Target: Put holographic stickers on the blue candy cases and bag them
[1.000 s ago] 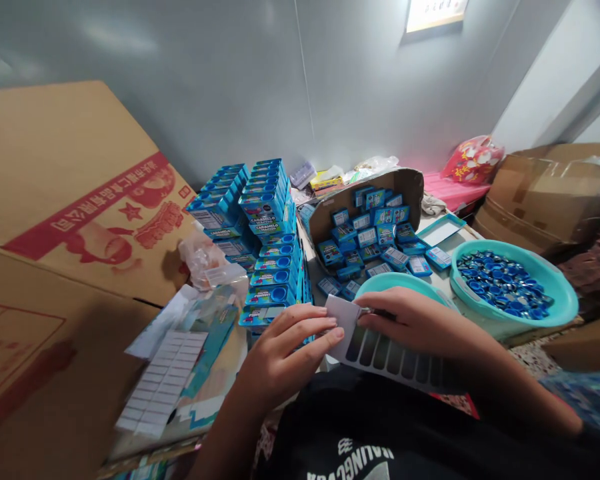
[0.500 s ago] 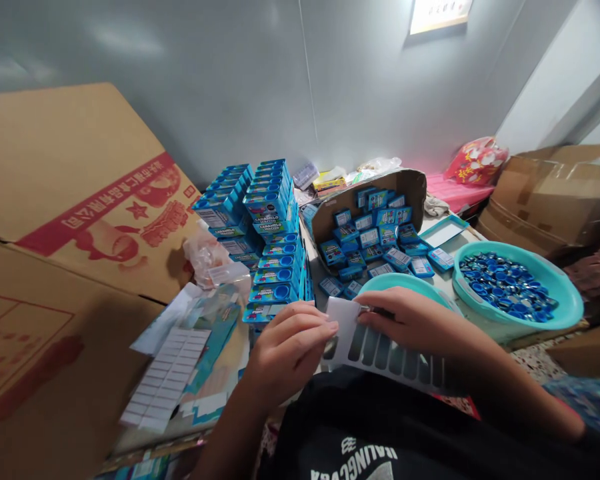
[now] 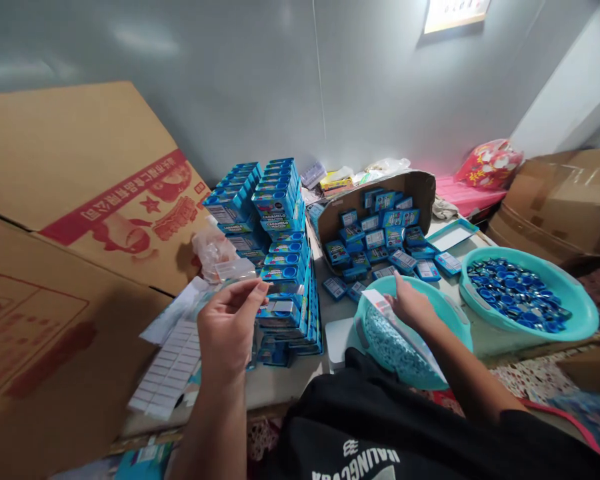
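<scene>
My left hand [image 3: 230, 323] is raised in front of the stacked blue candy boxes [image 3: 283, 273], thumb and forefinger pinched together. From its fingertips a thin clear sticker [image 3: 286, 289] sticks out to the right, hard to see against the boxes. My right hand [image 3: 413, 303] grips a sheet of stickers [image 3: 379, 301] by its edge. That sheet is tilted, seen nearly edge-on, above a turquoise tub [image 3: 457, 330] filled with small pale-blue pieces.
At the right stands another turquoise basin [image 3: 583, 313] full of blue round-topped pieces. A tipped carton [image 3: 427, 193] spills small blue boxes [image 3: 375, 239]. Printed label sheets [image 3: 173, 363] lie at left beside a large cardboard box [image 3: 80, 167]. More cardboard boxes [image 3: 565, 207] stand far right.
My hands have moved apart: the left went left to the box stack with the clear sticker, the right carried the sheet right over the tub. The view has shifted slightly.
</scene>
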`<control>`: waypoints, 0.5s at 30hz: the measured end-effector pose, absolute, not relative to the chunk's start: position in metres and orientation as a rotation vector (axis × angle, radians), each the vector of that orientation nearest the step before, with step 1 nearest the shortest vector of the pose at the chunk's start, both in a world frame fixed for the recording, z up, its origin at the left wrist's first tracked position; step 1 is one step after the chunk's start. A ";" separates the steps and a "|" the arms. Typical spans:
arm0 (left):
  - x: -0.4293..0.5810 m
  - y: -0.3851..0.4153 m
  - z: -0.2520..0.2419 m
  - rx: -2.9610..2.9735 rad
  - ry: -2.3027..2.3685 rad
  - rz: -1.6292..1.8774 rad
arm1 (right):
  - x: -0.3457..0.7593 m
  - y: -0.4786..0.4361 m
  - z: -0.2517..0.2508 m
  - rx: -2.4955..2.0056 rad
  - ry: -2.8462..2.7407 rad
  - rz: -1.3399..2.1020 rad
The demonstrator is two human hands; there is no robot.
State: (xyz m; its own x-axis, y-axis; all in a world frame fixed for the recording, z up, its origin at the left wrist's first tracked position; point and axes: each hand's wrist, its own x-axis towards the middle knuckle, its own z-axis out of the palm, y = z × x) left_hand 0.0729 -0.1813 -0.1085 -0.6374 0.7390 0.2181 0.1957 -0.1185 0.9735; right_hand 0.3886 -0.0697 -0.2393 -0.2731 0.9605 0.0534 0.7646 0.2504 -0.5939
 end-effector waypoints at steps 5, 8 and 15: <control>0.081 -0.180 -0.102 1.021 1.673 1.730 | 0.323 -0.082 -0.177 -1.057 -1.895 0.968; 0.085 -0.179 -0.097 1.002 1.648 1.683 | 0.284 -0.094 -0.131 -0.682 -1.849 1.293; 0.080 -0.177 -0.095 0.948 1.610 1.648 | 0.240 -0.100 -0.119 -0.608 -1.604 1.628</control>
